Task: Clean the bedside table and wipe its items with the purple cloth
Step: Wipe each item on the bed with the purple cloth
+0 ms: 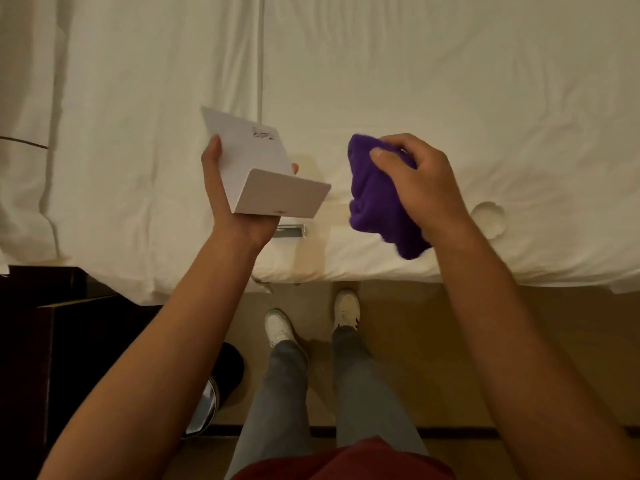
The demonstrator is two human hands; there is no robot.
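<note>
Standing at the bed [450, 81], I have my left hand [239, 202] closed around a white box [266, 174], held up over the sheet, and my right hand [415, 181] clutching the bunched purple cloth [374, 202] just beside it, not touching. I judge the box's wipe is about to start; other items lie on the bed, state unclear.

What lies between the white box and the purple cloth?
Head view: nothing. Only bare white bedsheet shows between the white box and the purple cloth.
</note>
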